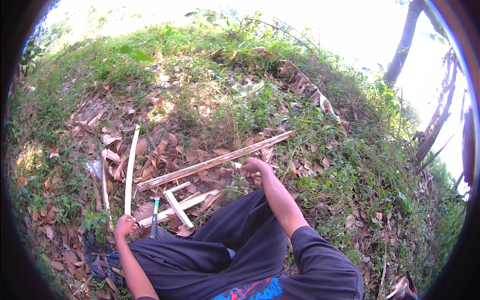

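Observation:
My left hand (125,226) is closed at the lower end of a long pale wooden strip (131,170), which reaches away from me over the leaves. My right hand (253,167) is curled, its fingers pressed together, just on the near side of a long rough wooden stick (215,161); whatever it may hold is hidden. Between my hands, a small frame of joined wooden pieces (178,208) rests by my leg, partly over a flat piece of split wood (200,199). A hammer (154,218) with a green and dark handle leans beside my left knee.
A thin stick (105,185) and crumpled clear plastic (94,168) lie left of the pale strip. Tools sit on a dark bag (95,248) by my left forearm. Dry leaves and weeds cover the slope; a tree trunk (403,42) rises at the far right.

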A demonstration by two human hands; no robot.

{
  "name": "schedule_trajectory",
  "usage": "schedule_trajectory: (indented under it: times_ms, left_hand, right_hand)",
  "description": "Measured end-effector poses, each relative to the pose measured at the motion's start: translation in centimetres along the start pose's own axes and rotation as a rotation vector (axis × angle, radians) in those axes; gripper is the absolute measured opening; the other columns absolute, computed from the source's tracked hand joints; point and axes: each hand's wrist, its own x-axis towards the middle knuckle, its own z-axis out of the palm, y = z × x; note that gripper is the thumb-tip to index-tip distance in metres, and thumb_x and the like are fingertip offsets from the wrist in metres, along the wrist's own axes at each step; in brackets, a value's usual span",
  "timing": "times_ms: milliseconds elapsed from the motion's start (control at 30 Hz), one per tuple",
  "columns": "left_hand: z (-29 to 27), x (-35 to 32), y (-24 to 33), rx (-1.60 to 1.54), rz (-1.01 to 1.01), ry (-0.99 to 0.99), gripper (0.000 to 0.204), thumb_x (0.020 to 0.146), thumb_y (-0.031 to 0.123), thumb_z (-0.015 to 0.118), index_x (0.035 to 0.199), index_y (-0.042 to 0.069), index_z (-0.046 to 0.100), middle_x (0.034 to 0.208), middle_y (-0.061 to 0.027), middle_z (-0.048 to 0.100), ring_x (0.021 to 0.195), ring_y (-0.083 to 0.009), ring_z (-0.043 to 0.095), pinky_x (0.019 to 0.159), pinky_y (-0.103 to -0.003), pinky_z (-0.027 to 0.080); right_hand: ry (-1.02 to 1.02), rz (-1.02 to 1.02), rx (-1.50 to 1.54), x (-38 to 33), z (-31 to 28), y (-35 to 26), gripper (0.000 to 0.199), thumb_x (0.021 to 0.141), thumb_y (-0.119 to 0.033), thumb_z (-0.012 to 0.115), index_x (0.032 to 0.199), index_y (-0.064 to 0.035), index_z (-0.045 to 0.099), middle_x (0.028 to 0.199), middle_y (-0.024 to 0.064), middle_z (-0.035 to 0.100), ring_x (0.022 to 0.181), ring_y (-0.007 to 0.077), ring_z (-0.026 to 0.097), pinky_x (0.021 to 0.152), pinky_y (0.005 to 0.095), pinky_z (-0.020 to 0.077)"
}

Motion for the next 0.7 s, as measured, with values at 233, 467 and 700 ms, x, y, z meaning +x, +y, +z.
schedule_trajectory:
  times_ms: [233,467,700]
  left_hand:
    - [0.5,-0.1,0.7,-0.009,-0.016,0.01,0.03,0.092,0.022,0.065,0.113,0.0,0.06,0.084,-0.0102,0.071,0.065,-0.0147,0.07,0.053,-0.028,0.052]
    - [-0.1,-0.7,0.2,-0.006,-0.033,0.022,0.029,0.093,0.022,0.064,0.112,0.001,0.06,0.084,-0.0099,0.072,0.065,-0.0145,0.07,0.052,-0.028,0.052]
    - [0.3,-0.6,1.0,-0.007,-0.013,0.015,0.028,0.093,0.021,0.064,0.112,0.0,0.06,0.083,-0.0102,0.071,0.065,-0.0144,0.07,0.051,-0.027,0.052]
  right_hand:
    - [-0.016,0.02,0.027,0.9,-0.2,1.4,0.029,0.096,-0.03,0.056,0.099,-0.0059,0.072,0.08,0.0032,0.074,0.058,0.0131,0.064,0.054,0.0297,0.0533]
    - [-0.035,0.024,0.014,0.3,0.3,-0.2,0.03,0.097,-0.025,0.057,0.111,-0.0011,0.07,0.086,0.0076,0.075,0.064,0.0151,0.069,0.054,0.0292,0.0575]
    - [-0.02,0.012,0.013,1.1,0.0,1.2,0.031,0.098,-0.026,0.057,0.115,-0.0013,0.068,0.087,0.0082,0.075,0.068,0.0155,0.071,0.056,0.0289,0.058]
